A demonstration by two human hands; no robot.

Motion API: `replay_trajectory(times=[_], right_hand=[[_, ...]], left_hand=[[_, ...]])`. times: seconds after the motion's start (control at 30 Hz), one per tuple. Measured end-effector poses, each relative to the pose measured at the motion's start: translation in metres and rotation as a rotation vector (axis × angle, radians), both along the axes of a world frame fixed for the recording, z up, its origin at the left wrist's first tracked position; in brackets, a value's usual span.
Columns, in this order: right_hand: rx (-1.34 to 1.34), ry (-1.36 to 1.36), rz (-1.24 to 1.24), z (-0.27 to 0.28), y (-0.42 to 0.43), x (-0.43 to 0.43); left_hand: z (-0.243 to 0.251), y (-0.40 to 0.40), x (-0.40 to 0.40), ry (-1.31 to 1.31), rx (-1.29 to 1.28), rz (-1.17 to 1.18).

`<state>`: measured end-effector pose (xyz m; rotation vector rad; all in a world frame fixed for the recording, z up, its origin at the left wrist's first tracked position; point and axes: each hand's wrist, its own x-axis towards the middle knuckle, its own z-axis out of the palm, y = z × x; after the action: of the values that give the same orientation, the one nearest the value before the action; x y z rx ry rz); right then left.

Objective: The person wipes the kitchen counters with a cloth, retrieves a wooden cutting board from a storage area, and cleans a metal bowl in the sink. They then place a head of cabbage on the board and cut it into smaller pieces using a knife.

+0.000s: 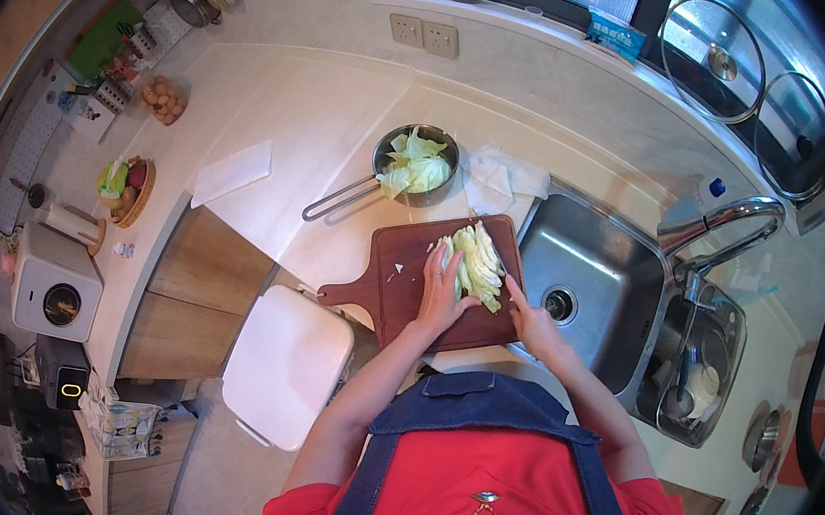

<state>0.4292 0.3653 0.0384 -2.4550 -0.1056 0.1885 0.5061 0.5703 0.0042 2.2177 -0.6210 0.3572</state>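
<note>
A pile of sliced pale green cabbage (481, 267) lies on the dark wooden cutting board (394, 302). My left hand (441, 291) rests on the cabbage's left side, fingers spread over it. At its right side, my right hand (533, 324) grips a kitchen knife (500, 261); the blade is seen nearly edge-on and its handle is hidden in my palm. Small white cabbage scraps (398, 268) are scattered on the board's left part. Behind the board stands a long-handled steel saucepan (426, 200) with torn cabbage leaves (422, 166) in it.
The steel sink (592, 269) borders the board on the right, under a chrome faucet (733, 216). A white cloth (500, 180) lies beside the saucepan. A white lidded bin (288, 365) stands lower left. Glass lids (712, 59) lean at the window.
</note>
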Motion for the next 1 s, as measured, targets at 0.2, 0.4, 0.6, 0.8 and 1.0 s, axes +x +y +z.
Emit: replay_trajectory(times=[0.2,0.4,0.6,0.8,1.0], right_hand=[[0.022,-0.069,-0.088,-0.012,0.005,-0.006],[-0.006,0.022,-0.124,0.014,0.002,-0.011],[0.059,-0.020,-0.215,0.004,0.008,-0.009],[-0.007,-0.048,-0.220,-0.004,0.019,-0.010],[-0.020,-0.104,-0.273,-0.016,0.017,-0.014]], left_hand=[[0.004,0.005,0.007,0.038,0.030,-0.039],[0.031,0.022,0.017,0.024,0.040,0.000],[0.055,0.036,0.103,-0.077,-0.117,0.049],[0.049,0.048,0.210,0.020,0.138,0.197],[0.063,0.015,0.226,0.373,0.569,0.165]])
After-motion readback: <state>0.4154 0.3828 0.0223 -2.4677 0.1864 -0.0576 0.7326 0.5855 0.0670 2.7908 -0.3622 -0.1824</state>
